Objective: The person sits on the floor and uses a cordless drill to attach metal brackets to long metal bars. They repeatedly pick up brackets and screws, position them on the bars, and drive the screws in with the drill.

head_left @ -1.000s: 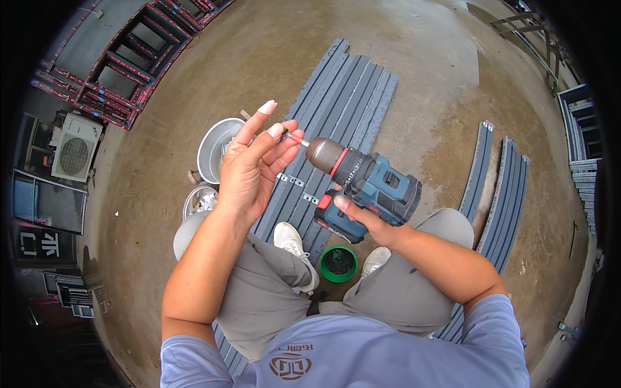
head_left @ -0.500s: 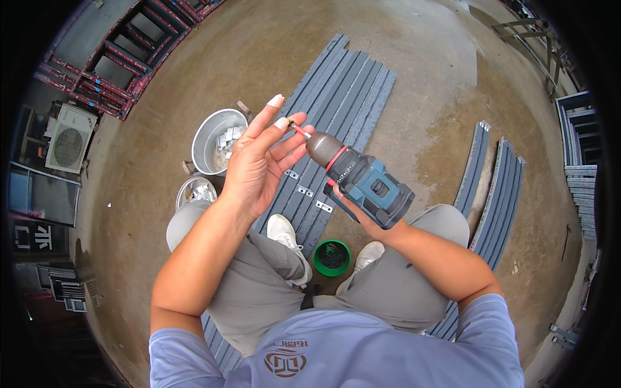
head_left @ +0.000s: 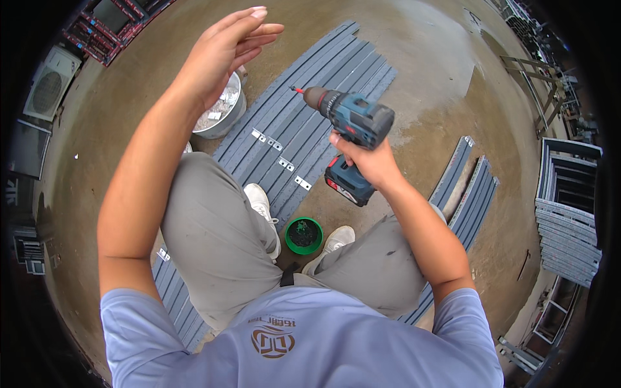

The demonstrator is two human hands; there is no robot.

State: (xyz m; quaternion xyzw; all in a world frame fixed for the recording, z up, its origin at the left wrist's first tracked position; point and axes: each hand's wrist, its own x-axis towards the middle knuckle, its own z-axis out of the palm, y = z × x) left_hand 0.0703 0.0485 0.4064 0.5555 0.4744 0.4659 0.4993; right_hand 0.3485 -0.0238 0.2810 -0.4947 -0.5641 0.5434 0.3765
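Note:
My right hand [head_left: 373, 160] grips the handle of a blue-and-black cordless drill [head_left: 362, 119]. The drill's red-banded bit points up and left, with a small dark piece, apparently a screw, at its tip. Away from the drill, at upper left, my left hand [head_left: 223, 52] is raised with fingers stretched out and nothing visible in it. Beneath the drill lies a row of long grey metal profiles [head_left: 326, 61] on the floor. Small silver brackets [head_left: 286, 164] sit across them. A green bowl [head_left: 304, 249] of small dark pieces stands between my feet.
A metal bucket [head_left: 234, 119] of silver brackets stands left of the profiles, partly behind my left forearm. More grey profiles [head_left: 469, 194] lie to the right. Stacked frames [head_left: 569, 239] stand at far right, and reddish-wrapped frames [head_left: 110, 32] at upper left.
My left hand has moved from the bit tip up and left. The drill in my right hand has swung to point more leftward, showing its handle and battery. The whole view has shifted.

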